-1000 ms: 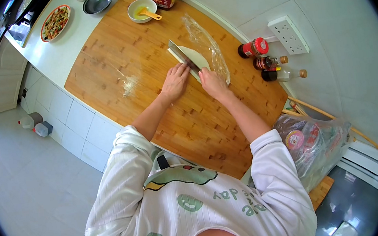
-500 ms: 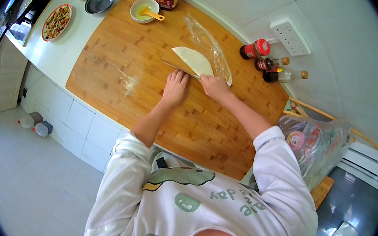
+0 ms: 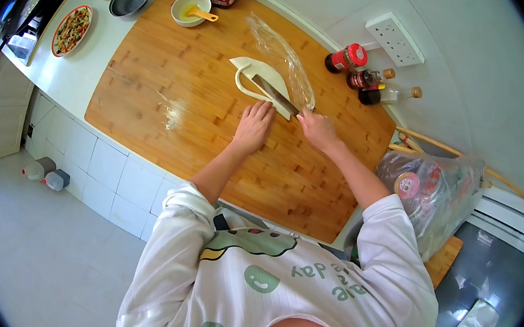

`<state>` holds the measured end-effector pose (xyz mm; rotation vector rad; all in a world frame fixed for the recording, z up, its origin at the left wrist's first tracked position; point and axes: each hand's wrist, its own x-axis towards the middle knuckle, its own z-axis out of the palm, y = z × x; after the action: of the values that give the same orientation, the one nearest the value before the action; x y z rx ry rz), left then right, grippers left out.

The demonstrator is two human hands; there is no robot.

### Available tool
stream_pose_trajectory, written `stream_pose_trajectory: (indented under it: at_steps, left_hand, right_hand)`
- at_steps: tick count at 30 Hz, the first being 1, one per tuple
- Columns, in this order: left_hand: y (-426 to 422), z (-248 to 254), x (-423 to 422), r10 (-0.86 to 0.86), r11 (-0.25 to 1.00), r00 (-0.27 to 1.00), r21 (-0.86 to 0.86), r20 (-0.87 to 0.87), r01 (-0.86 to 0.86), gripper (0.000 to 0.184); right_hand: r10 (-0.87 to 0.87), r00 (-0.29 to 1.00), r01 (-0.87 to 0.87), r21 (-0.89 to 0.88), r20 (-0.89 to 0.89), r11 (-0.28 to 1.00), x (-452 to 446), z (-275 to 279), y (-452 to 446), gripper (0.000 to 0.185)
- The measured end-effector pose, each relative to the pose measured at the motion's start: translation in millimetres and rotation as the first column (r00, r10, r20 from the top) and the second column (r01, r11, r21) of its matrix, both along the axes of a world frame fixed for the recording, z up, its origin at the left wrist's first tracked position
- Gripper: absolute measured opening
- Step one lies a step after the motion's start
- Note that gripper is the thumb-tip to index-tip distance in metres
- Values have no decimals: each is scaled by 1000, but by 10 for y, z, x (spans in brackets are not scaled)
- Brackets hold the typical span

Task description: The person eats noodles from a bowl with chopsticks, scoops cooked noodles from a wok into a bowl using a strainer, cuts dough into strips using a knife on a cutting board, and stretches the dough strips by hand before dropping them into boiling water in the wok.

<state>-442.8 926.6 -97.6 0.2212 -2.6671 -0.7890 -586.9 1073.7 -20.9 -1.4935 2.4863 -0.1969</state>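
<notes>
A flat sheet of pale dough with a curved far edge lies on the wooden board. From its near side a narrow dough strip bows out in a loop towards the left. My right hand is closed around the handle of a kitchen knife, whose blade lies slanted along the dough's near edge. My left hand rests palm down, fingers stretched forward, fingertips at the near end of the strip by the blade. Whether they pinch the strip is hard to see.
Crumpled plastic wrap lies right of the dough. A white bowl with yellow liquid and a brush stands at the back. Bottles line the wall. Flour dusts the board's left. A plate of chopped food sits back left.
The knife has moved right and turned its blade over the dough, with my right hand drawn right. A separate curved dough strip now shows. My left hand has shifted slightly down.
</notes>
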Motion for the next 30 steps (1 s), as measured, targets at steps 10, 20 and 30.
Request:
stream_pose_trajectory:
  at_steps: [10, 20, 30]
  left_hand:
    - [55, -115, -107, -34, 999, 997, -35, 62, 36, 49]
    - [81, -84, -153, -22, 1000, 1000, -2, 4, 22, 44]
    - [74, -131, -104, -10, 1000, 1000, -1, -23, 10, 39]
  right_hand:
    - [-4, 1000, 3, 120, 8, 993, -49, 0, 202, 23]
    - [16, 999, -20, 123, 35, 992, -78, -16, 216, 24]
    - [94, 993, -88, 83, -72, 993, -2, -301, 332, 21]
